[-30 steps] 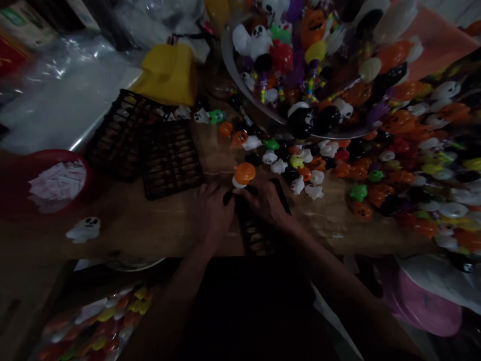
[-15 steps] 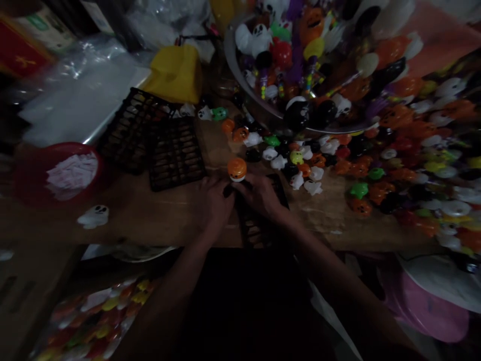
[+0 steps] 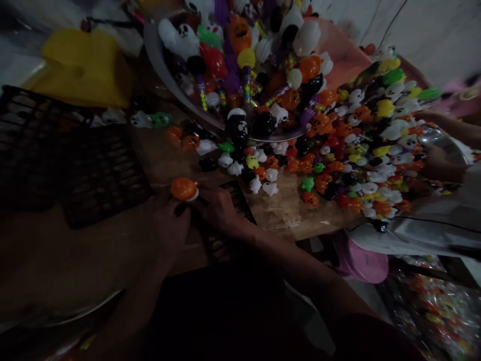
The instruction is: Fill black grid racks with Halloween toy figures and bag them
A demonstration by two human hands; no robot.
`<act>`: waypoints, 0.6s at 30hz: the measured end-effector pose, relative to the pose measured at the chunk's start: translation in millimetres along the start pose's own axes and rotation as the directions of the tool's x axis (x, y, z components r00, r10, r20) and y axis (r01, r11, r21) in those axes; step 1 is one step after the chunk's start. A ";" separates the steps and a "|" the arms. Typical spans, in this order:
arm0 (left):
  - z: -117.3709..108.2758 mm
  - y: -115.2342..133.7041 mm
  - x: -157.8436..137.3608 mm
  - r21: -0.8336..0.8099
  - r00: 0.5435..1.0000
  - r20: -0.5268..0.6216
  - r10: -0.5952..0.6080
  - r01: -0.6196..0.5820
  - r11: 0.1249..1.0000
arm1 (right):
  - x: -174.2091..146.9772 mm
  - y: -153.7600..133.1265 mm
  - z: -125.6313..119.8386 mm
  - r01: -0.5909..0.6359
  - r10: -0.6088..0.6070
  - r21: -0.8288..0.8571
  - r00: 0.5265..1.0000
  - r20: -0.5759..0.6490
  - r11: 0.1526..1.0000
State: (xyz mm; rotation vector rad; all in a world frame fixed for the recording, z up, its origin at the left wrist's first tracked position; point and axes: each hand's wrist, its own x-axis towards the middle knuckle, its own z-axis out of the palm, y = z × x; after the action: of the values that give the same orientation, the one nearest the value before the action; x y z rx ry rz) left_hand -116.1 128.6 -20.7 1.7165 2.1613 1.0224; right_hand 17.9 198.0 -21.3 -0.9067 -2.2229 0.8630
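An orange pumpkin toy [image 3: 184, 189] with a white base is held low over the cardboard-coloured tabletop [image 3: 278, 215], tilted a little. My left hand [image 3: 171, 220] closes on it from the left, its fingers in deep shadow. From the other side my right hand [image 3: 220, 208] pinches near the white base with bent fingers. Beneath my right hand and wrist lies a black slotted tray [image 3: 216, 243], partly covered by the arm. Just beyond my hands are small loose ghost and pumpkin figures, among them a white ghost [image 3: 270, 188].
A large metal basin [image 3: 169, 82] full of toys stands at the back. Black trays [image 3: 105, 173] and a yellow container [image 3: 84, 67] are at left. A heap of figures [image 3: 361, 165] spreads right, where another person's hand [image 3: 441, 158] reaches in. A pink stool [image 3: 361, 260] sits below.
The view has swung right, so the table things appear farther left and another person's arms show at the right. The pumpkin toy, still between my hands, now leans more to one side.
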 end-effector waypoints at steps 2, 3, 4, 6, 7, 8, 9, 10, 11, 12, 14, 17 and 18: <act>-0.8 1.0 1.6 0.074 1.000 -0.002 0.006 -0.006 0.997 | 2.8 -2.0 -3.7 0.009 -0.009 -0.001 0.999 0.051 1.000; -0.8 1.0 2.2 0.107 1.000 -0.002 0.006 -0.006 0.994 | 3.5 -3.6 -6.6 0.031 -0.030 -0.009 0.996 0.081 0.999; -0.6 0.7 2.4 0.130 1.000 -0.006 0.007 -0.007 0.991 | 3.6 -5.3 -10.7 0.064 -0.061 -0.024 0.993 0.101 0.998; 0.4 -0.7 2.1 0.146 1.000 -0.018 0.017 -0.014 0.989 | 2.4 -7.4 -23.0 0.127 -0.120 -0.088 0.990 0.081 0.988; 1.1 -1.5 1.6 0.147 1.000 -0.025 0.018 -0.015 0.989 | 1.6 -7.0 -31.6 0.136 -0.130 -0.150 0.990 0.047 0.979; 1.8 -2.2 1.0 0.148 0.999 -0.034 0.015 -0.010 0.989 | 1.0 -5.2 -41.5 0.117 -0.118 -0.233 0.993 0.008 0.965; 2.4 -2.6 0.4 0.152 0.999 -0.043 0.006 0.001 0.988 | 0.8 -1.9 -52.3 0.077 -0.089 -0.328 0.996 -0.021 0.941; 2.9 -2.5 0.0 0.158 0.999 -0.050 -0.006 0.014 0.987 | 0.9 2.8 -63.5 0.033 -0.051 -0.422 0.998 -0.031 0.906; 3.3 -1.9 -0.3 0.167 0.998 -0.055 -0.018 0.027 0.986 | 1.0 8.6 -74.3 0.004 -0.016 -0.502 1.000 -0.021 0.865; 3.2 -1.0 -0.4 0.175 0.998 -0.056 -0.025 0.035 0.984 | 0.8 15.1 -84.2 -0.005 0.008 -0.561 1.000 0.003 0.828; 1.0 1.0 -0.2 0.187 0.998 -0.053 -0.030 0.039 0.982 | -2.0 27.8 -99.8 0.015 0.026 -0.619 0.998 0.057 0.786; -13.9 3.2 -1.9 0.182 0.999 -0.037 -0.035 0.041 0.982 | -13.0 42.5 -114.6 0.028 0.014 -0.640 0.998 0.061 0.768; -23.3 4.5 -3.6 0.173 0.999 -0.028 -0.032 0.036 0.984 | -17.2 46.4 -118.7 0.021 0.011 -0.642 0.999 0.045 0.766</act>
State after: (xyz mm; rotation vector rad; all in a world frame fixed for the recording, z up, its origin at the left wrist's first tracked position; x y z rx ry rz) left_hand -124.2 116.5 -1.5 1.7411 2.3488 0.8746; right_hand 129.5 251.6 13.7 -1.1830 -2.6063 0.0752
